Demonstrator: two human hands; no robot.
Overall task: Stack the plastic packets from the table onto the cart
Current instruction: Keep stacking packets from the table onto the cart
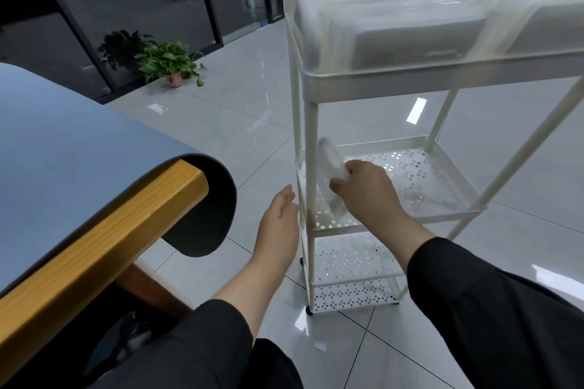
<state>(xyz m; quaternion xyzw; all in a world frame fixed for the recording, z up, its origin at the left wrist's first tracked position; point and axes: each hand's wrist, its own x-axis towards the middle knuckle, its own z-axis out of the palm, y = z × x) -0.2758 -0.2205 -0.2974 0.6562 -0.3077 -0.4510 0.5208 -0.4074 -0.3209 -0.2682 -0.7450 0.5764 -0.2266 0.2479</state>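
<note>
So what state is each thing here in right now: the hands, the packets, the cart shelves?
Right hand: gripping a plastic packet, held on edge over the cart's middle shelf.
Left hand: open, holding nothing, beside the cart post.
Top shelf: filled with stacked packets.
Bottom shelf: no packets visible.
Table: blue mat overhanging its edge.
Potted plant: upright on the floor.

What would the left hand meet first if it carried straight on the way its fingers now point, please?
Probably the cart: the open left hand points up and slightly right at its near corner post, just beside the fingertips. Depth is unclear, so it might pass just in front.
</note>
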